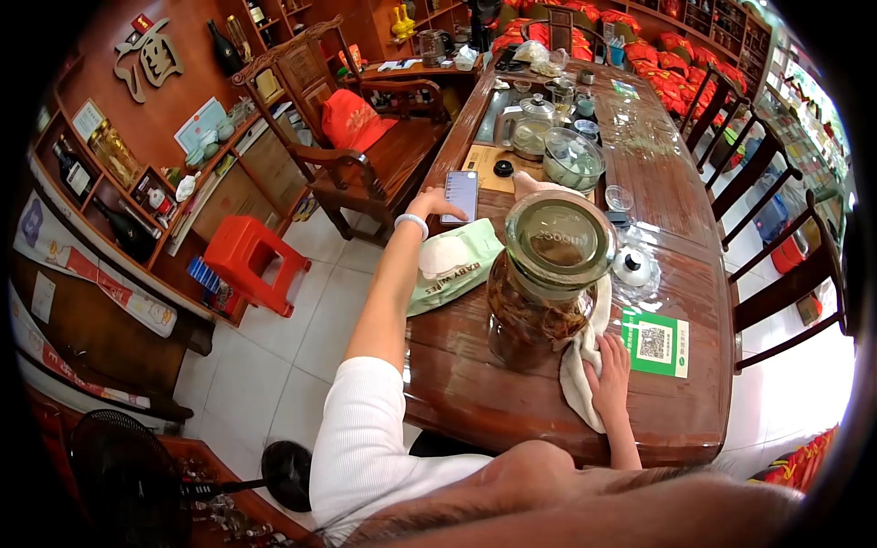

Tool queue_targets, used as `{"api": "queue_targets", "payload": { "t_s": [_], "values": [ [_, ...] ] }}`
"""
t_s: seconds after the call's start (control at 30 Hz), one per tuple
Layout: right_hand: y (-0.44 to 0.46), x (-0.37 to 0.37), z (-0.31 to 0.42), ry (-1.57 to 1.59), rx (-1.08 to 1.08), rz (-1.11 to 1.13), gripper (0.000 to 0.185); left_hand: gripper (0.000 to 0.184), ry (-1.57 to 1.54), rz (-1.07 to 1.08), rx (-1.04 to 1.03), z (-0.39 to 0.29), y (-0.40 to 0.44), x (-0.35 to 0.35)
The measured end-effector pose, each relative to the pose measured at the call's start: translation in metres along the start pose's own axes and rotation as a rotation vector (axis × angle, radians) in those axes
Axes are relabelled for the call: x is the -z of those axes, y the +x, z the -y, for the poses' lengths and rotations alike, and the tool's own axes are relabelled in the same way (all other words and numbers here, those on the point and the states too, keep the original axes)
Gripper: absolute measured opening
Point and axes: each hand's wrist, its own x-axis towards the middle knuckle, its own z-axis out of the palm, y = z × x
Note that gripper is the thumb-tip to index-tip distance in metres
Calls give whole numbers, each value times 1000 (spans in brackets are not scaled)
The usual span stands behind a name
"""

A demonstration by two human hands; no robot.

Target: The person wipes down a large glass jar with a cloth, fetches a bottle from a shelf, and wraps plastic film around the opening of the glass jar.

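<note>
My left hand [433, 206] reaches forward to a phone [462, 196] with its screen lit, the fingers and thumb closed on its left edge. Below that hand lies a green and white pack of baby wipes [457, 265]. A large glass jar [539, 310] with a broad glass lid [561, 239] stands upright in front of me, dark brown contents inside. To its right my right hand [610, 376] rests on a pale cloth [577, 376], fingers curled over its edge. Part of the cloth is hidden behind the jar.
On the wooden table [512, 411] are a green QR-code card [655, 342], a white lidded pot [633, 267], a glass bowl [574, 160] and a glass kettle [530, 132]. A red stool [256, 263] and carved chair [384, 155] stand left; dark chairs [795, 283] line the right.
</note>
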Motion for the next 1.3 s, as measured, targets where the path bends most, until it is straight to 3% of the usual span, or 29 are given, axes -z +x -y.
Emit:
{"api": "queue_targets", "payload": {
  "t_s": [0.07, 0.23, 0.33, 0.4, 0.47, 0.53, 0.6, 0.67, 0.7, 0.87, 1.07, 1.17, 1.23, 1.27, 1.3],
  "values": [
    [0, 0, 1, 13, 0, -6, 48, 100, 66, -60, 90, -9, -10, -2],
    [0, -1, 1, -4, 32, -54, 46, 103, -56, -34, 28, 22, 31, -14],
    [-1, -1, 1, -8, 39, -70, 46, 99, -10, -99, 46, -3, -8, -10],
    [-2, -1, 1, -9, 31, -98, 45, 100, -5, -144, 80, 15, 18, -23],
    [-2, -1, -1, 3, 58, -111, 44, 101, -116, -59, -2, 12, 3, -15],
    [-3, -3, -4, -5, 59, -125, 44, 86, -366, -44, -79, 6, -24, -12],
    [-3, -6, -7, -17, 85, -140, 43, 79, -304, -326, 12, 28, -18, -31],
    [-1, -8, -9, -22, 82, -154, 43, 70, -317, -372, 28, 32, -44, -31],
    [-7, -9, -11, -17, 87, -148, 42, 63, -234, -575, 42, 34, -71, -42],
    [-6, -13, -14, 2, 94, -170, 42, 37, -175, -1035, -280, 57, -174, -80],
    [-10, -14, -15, 8, 183, -292, 32, 40, -35, -765, -280, 56, -309, -163],
    [-23, 1, -26, -17, 191, -245, 33, 40, 99, -795, -274, 41, -330, -186],
    [-30, 42, -44, -100, -217, 71, 31, 39, 94, -808, -258, 40, -329, -188],
    [-38, 36, -94, -177, -153, -59, 28, 38, 86, -823, -226, 42, -327, -188],
    [-46, 59, -116, -294, -226, -145, 26, 36, 89, -836, -226, 43, -326, -189]
  ]
}}
